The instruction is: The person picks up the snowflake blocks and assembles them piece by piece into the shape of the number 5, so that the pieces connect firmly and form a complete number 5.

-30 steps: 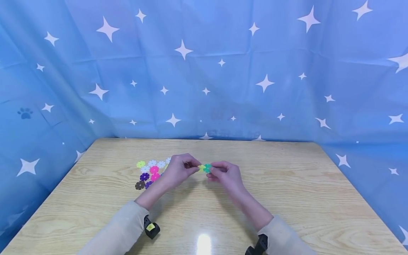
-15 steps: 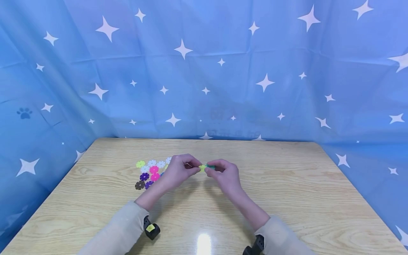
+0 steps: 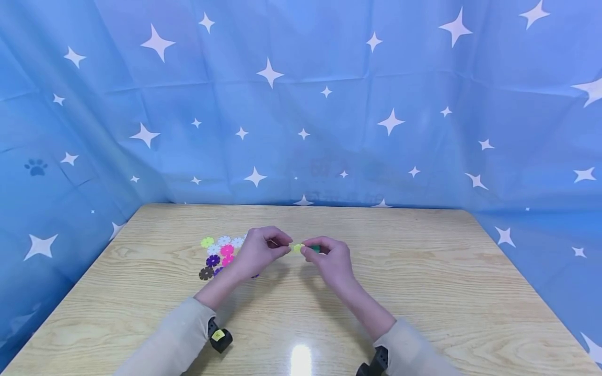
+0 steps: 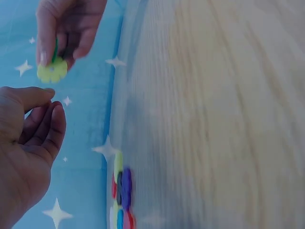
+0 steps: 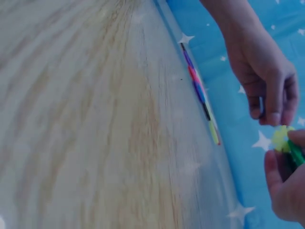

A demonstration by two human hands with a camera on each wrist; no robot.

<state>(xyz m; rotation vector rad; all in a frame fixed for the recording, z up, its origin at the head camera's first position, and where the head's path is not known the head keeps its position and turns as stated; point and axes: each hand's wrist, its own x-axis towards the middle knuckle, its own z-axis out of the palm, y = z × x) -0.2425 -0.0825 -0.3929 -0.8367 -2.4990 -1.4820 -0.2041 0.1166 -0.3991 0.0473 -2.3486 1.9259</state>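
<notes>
In the head view my right hand pinches a yellow flower-shaped building disc joined to a green one. The left wrist view shows the yellow disc face on, with the green disc edge-on behind it, partly hidden by the fingers. My left hand is just to the left, a small gap away from the yellow disc. Its thumb and fingers are loosely bent with nothing between them. Both hands are raised above the table.
Several loose flower discs lie flat left of centre on the wooden table, among them a pink one, a purple one and a brown one. My left forearm covers part of them. A blue starry curtain hangs behind.
The green disc turned from face-on to edge-on as my right fingers shifted toward the yellow disc. My left hand has let go of the yellow disc and moved slightly left.
</notes>
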